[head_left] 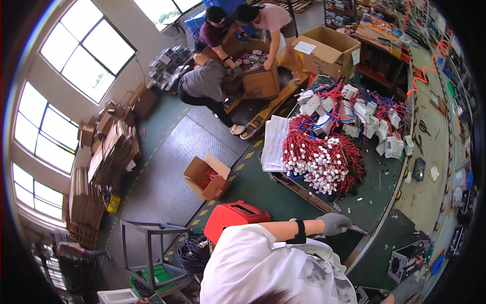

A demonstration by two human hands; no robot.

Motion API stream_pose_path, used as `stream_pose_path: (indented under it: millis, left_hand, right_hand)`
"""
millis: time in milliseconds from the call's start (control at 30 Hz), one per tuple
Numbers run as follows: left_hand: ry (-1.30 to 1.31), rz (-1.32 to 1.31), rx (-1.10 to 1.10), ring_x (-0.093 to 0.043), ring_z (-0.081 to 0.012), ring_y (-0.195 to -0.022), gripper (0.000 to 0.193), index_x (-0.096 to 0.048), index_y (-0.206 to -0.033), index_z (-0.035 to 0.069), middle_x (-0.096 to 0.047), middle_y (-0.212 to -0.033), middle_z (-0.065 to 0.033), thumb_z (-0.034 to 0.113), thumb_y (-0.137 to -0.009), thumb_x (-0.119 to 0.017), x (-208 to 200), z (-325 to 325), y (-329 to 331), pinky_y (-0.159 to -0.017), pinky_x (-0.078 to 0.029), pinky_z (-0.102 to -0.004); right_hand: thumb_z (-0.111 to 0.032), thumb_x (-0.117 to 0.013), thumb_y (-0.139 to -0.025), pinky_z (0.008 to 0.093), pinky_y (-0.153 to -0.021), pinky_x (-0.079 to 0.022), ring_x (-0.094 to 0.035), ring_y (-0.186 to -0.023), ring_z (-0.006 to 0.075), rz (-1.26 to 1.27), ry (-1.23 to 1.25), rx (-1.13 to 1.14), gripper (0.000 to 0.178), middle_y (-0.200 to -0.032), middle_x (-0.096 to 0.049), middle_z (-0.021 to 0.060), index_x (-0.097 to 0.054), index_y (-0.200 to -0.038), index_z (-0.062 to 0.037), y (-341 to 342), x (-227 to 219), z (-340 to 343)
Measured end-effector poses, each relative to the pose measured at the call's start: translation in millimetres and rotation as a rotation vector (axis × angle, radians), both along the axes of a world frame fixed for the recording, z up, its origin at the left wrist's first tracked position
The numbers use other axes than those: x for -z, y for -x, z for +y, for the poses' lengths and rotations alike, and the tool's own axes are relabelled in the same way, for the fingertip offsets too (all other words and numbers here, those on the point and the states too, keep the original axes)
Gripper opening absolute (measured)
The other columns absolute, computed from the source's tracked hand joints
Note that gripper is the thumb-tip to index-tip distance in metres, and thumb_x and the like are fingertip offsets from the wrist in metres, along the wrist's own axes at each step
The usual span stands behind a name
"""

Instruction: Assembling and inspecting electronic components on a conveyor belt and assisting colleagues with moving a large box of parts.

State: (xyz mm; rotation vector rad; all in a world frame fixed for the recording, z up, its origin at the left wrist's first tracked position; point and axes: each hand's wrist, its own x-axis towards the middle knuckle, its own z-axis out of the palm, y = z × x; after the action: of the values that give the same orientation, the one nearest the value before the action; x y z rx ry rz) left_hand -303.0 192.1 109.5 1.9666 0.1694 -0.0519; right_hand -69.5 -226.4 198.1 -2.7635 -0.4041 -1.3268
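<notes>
My left hand [336, 224], in a grey glove, is closed at the near edge of the green work table [377, 195]. A thin grey piece sticks out beyond its fingers, too small to name. My right hand [409, 287], also gloved in grey, is at the lower right, beside a metal-cased device with a round fan-like opening [405, 261]; its fingers are unclear. Ahead of my left hand lies a heap of red wires with white connectors [324, 162]. Behind it are piled white boxy parts with red and blue leads [354, 109].
A paper stack [275, 144] lies at the table's left edge. Scissors [424, 128] and a blue box [419, 168] rest on the right-hand bench. A red stool [235, 218], an open carton [206, 177] and a metal frame [152, 243] stand left. Three people work around a large carton [260, 83].
</notes>
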Motion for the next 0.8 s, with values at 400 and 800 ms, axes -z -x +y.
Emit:
stream_pose_path:
  millis: [400,800]
  left_hand:
    - [0.374,0.28,-1.183,-0.062,-0.0209,-0.094,0.03,-0.058,-0.113,0.006,-0.064,-0.104,-0.0098,0.019,-0.086,-0.054,40,46,214,-0.083,-0.048,-0.0305]
    - [0.774,0.599,-1.646,-0.06,-0.0149,-0.085,0.03,-0.063,-0.109,0.008,-0.066,-0.096,-0.0054,0.023,-0.084,-0.06,122,28,380,-0.077,-0.048,-0.0279]
  right_hand:
    - [-0.008,-0.055,-0.08,0.0282,-0.073,-0.043,-0.049,-0.08,0.0142,1.166,-0.264,-1.349,0.047,-0.102,-0.051,0.0087,-0.044,-0.126,-0.0038,128,13,470]
    - [-0.011,-0.061,-0.075,0.035,-0.073,-0.049,-0.058,-0.088,0.0275,1.378,0.188,-2.084,0.043,-0.112,-0.052,0.0156,-0.049,-0.115,-0.0049,349,3,640]
